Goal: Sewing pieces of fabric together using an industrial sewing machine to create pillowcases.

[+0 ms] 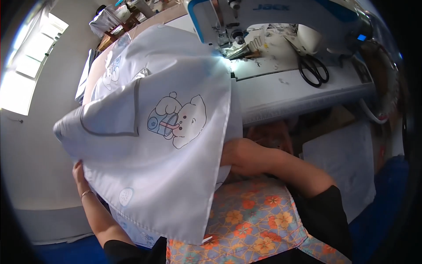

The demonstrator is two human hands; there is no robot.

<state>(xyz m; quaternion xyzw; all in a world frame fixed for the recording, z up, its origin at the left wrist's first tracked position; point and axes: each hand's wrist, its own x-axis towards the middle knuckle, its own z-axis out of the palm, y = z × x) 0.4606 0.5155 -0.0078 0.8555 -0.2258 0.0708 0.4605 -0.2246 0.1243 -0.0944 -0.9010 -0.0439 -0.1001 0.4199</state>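
Observation:
A large white cloth (pixel 184 180) printed with cartoon animals spreads from the sewing machine down over my lap. It carries a grey-edged, pocket-like flap (pixel 110 114). At the cloth's left edge, my left hand (pixel 78 172) grips the border, its fingers partly hidden by the fabric. My right arm reaches in from the right, and the right hand (pixel 231 156) goes under the cloth's right edge, so its fingers are hidden. The sewing machine (pixel 281 20) stands at the far right, its lit needle area over the far corner of the cloth.
Black-handled scissors (pixel 313 70) lie on the white machine table (pixel 272 99), right of the needle. Thread scraps and small tools (pixel 248 50) are scattered near the machine. Below the table at right hangs a pale sheet (pixel 338 163). A floral apron (pixel 246 220) covers my lap.

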